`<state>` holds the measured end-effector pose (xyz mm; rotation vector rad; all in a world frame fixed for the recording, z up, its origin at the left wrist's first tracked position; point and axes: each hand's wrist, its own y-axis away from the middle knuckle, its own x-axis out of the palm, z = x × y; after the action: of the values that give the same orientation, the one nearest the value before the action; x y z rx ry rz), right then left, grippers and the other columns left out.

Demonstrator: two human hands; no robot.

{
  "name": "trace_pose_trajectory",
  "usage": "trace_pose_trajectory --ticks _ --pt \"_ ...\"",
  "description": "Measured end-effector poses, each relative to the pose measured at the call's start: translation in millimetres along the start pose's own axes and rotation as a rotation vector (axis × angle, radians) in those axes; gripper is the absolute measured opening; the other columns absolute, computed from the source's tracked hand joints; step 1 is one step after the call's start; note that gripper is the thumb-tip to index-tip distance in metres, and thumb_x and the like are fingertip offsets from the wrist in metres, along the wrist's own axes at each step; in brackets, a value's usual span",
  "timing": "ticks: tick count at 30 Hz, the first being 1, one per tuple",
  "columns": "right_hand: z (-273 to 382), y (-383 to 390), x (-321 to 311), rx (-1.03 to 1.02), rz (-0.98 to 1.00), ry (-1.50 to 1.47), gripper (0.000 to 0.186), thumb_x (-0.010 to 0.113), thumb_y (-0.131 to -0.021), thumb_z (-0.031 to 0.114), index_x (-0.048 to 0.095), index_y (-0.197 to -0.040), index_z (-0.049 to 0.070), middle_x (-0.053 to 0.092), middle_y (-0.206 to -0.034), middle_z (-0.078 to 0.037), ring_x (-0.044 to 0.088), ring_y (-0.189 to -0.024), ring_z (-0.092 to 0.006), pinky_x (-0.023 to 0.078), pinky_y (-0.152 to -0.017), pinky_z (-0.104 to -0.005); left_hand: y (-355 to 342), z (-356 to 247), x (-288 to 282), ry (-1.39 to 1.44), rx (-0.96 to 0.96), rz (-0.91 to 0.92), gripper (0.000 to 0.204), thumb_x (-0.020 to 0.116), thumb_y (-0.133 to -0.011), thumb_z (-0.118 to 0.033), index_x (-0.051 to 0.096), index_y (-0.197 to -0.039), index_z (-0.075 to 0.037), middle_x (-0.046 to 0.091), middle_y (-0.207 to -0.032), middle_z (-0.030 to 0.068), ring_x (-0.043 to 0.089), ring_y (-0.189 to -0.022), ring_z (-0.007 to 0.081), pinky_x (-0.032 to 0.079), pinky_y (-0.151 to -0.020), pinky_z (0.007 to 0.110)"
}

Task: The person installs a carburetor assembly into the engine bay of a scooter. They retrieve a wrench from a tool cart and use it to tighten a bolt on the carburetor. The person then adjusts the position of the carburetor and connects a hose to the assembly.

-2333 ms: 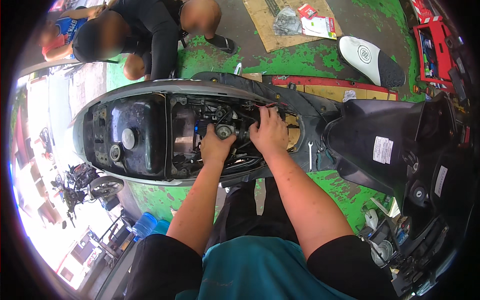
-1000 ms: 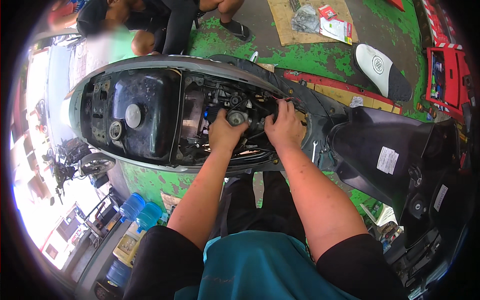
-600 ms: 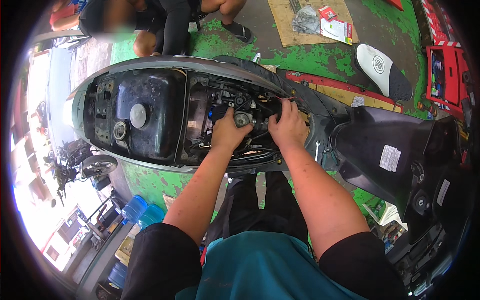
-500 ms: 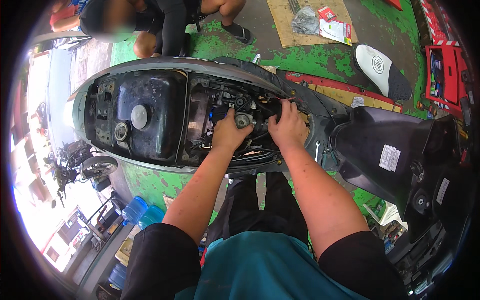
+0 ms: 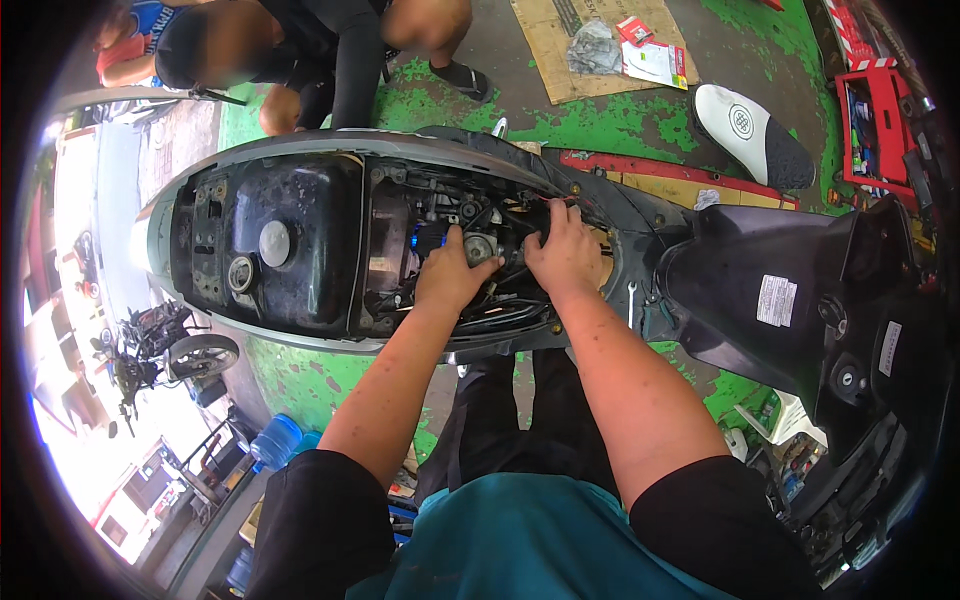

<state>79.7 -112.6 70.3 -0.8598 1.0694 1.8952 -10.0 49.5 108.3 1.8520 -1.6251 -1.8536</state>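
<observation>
— Hands first, please: how do they grip?

— Both are inside the open engine bay of the grey scooter body [image 5: 330,150] with its seat taken off. The left hand [image 5: 452,278] is curled, fingers bent down around a small round grey metal part [image 5: 478,248], which sits in the middle of the bay, just right of the black fuel tank [image 5: 290,240]. The right hand [image 5: 566,255] lies just beside it, fingers pressed together into the bundle of black wires [image 5: 520,215]; whether it pinches one of them I cannot tell.

— What is near?

— A small silver spanner [image 5: 632,300] lies on the frame, just right of the right wrist.

— And the floor, the room?

— Concrete floor with worn green paint [image 5: 600,125]. Further away a flat brown cardboard sheet [image 5: 545,45] carries small packets, and a black and white scooter seat [image 5: 750,135] lies near it. A red tool box [image 5: 878,130] stands far right. Another person [image 5: 330,50] crouches behind the scooter.
</observation>
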Motion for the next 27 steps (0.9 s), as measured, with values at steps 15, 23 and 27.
trace_pose_trajectory --ticks 15,23,27 --pt "-5 -1 2 -0.011 0.025 -0.038 0.057 0.067 -0.086 0.023 0.053 -0.138 0.006 0.063 -0.119 -0.019 0.068 -0.107 -0.039 0.056 -0.092 -0.0507 -41 42 -11 -0.293 -0.15 -0.174 0.069 0.073 -0.089 -0.043 0.058 -0.137 0.004 0.056 -0.141 0.0293 0.054 -0.131 0.0501 0.045 -0.114 0.052" --pt "-4 -2 3 -0.046 0.022 -0.026 0.06 0.067 -0.085 0.023 0.052 -0.139 0.004 0.063 -0.117 -0.019 0.069 -0.104 -0.0392 0.057 -0.091 -0.0502 -74 75 -7 0.496 -0.253 0.093 0.106 0.085 -0.077 -0.056 0.043 -0.157 0.0 0.052 -0.156 0.026 0.049 -0.145 0.0396 0.041 -0.117 0.045" --pt "-6 -4 5 -0.051 0.023 -0.011 0.06 0.067 -0.084 0.023 0.051 -0.139 0.004 0.062 -0.117 -0.02 0.069 -0.103 -0.0398 0.057 -0.091 -0.051 -65 63 -13 0.705 -0.351 0.146 0.118 0.092 -0.069 -0.054 0.039 -0.159 0.0 0.051 -0.157 0.0245 0.047 -0.146 0.0388 0.038 -0.119 0.049"
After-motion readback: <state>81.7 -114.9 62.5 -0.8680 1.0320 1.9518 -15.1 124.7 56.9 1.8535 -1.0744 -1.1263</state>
